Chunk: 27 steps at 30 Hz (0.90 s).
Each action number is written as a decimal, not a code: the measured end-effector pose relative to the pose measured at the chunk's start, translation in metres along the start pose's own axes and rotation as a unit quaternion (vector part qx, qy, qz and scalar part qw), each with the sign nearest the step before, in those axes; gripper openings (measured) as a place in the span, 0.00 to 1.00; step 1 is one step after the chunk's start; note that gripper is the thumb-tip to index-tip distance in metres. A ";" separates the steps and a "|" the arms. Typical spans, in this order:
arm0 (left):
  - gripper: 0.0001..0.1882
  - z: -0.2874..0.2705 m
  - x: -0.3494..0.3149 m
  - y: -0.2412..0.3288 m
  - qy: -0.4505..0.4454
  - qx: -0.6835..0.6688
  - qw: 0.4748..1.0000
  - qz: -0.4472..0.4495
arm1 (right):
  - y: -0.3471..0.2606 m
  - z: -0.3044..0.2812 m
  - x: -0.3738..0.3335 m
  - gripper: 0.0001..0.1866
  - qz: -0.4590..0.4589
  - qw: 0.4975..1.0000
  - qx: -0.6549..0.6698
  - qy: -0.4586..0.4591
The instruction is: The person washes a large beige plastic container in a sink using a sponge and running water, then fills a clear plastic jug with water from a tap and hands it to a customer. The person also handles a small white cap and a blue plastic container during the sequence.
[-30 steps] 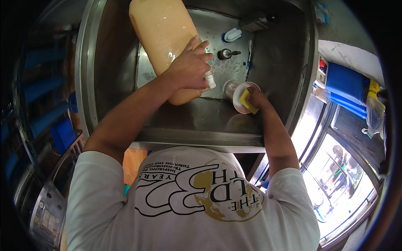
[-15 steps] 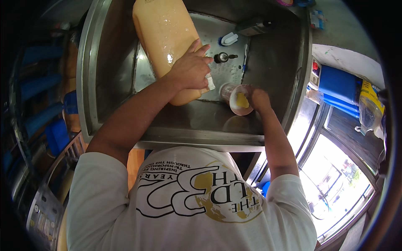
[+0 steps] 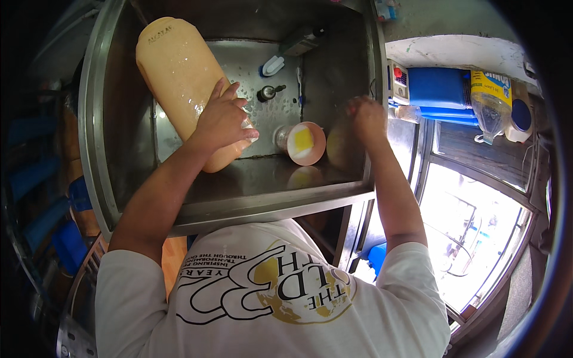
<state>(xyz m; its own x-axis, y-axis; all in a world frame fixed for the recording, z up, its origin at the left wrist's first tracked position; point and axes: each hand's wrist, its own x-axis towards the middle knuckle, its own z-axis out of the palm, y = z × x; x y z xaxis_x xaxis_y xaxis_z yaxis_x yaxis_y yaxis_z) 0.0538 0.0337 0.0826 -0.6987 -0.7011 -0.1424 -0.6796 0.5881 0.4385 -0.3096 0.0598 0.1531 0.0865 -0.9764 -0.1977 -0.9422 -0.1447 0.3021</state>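
Observation:
A large peach-coloured plastic container (image 3: 179, 71), wet and shiny, lies slantwise in the metal sink (image 3: 221, 206). My left hand (image 3: 222, 122) rests on its near end, fingers spread and thumb apart; a small white bit shows under the thumb. To the right of that hand, a pinkish cup (image 3: 318, 146) leans with its mouth toward me. White suds and a yellow sponge (image 3: 303, 140) show inside it. Near the sink's right wall is my right hand (image 3: 369, 120), apart from the cup. Its fingers are curled, and what they hold, if anything, is hidden.
A white-handled brush (image 3: 274, 65) and a dark metal fitting (image 3: 267, 93) are on the sink floor, below a metal box (image 3: 301, 42). Outside, to the right, hang blue folded items (image 3: 440, 86) and a clear bottle with a yellow label (image 3: 492, 107).
My right hand has left the cup and moved right toward the sink wall. The cup and sponge stay behind. My left hand remains on the container; the whole view has shifted.

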 end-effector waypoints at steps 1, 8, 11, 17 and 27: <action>0.20 0.001 -0.001 -0.001 0.003 -0.003 1.000 0.001 | 0.009 -0.004 0.004 0.13 0.022 0.999 -0.010 0.035; 0.11 0.014 -0.002 -0.012 0.031 0.044 0.997 0.046 | 0.039 0.015 0.017 0.12 0.088 0.992 -0.082 0.041; 0.13 0.015 -0.007 -0.018 0.142 0.008 0.988 0.066 | 0.030 0.004 0.016 0.11 0.069 0.990 -0.100 0.067; 0.27 -0.012 -0.043 0.003 0.081 0.024 0.994 -0.068 | 0.035 0.014 0.018 0.14 0.098 0.991 -0.084 0.029; 0.33 0.010 -0.057 0.011 0.096 -0.002 0.994 -0.045 | 0.022 0.019 0.008 0.16 0.106 0.989 -0.032 0.093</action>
<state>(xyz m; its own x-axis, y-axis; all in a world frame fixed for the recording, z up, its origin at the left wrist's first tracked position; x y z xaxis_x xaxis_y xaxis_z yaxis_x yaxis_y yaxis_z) 0.0839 0.0839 0.0871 -0.5791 -0.8152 -0.0100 -0.7365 0.5178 0.4353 -0.3356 0.0521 0.1409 -0.0461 -0.9977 0.0500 -0.9235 0.0616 0.3787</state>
